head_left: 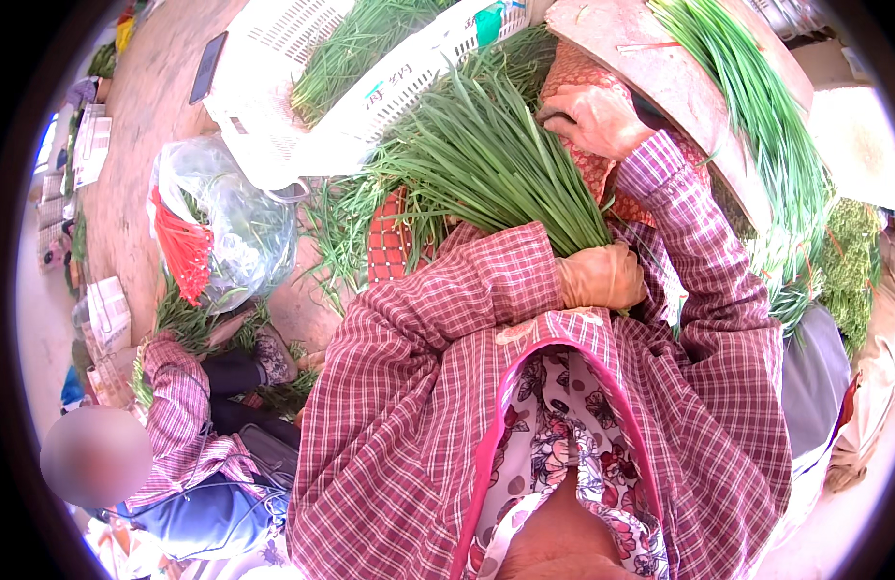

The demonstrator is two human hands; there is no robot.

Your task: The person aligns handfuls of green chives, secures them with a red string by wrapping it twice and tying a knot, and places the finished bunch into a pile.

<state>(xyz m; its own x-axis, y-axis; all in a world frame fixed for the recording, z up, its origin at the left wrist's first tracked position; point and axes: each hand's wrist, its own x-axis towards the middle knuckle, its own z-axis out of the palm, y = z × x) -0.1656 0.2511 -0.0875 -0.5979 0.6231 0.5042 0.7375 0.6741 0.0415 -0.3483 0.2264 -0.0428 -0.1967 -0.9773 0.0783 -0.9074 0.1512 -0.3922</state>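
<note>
My left hand (602, 277), in a tan glove, is closed around the cut end of a thick bundle of long green chives (486, 155) that fans out up and to the left across my lap. Above it, my right hand (597, 118), also gloved, is closed on a dark handle-like thing (556, 112) at the edge of a round wooden board (660, 77). What the dark thing is cannot be made out. Both arms wear red plaid sleeves.
More chives (757, 106) lie across the board. White plastic crates (273, 106) with chives stand at the top left. A clear bag (225, 222) holds red bands. A dark phone (207, 66) lies on the ground. Another person (186, 435) sits at the lower left.
</note>
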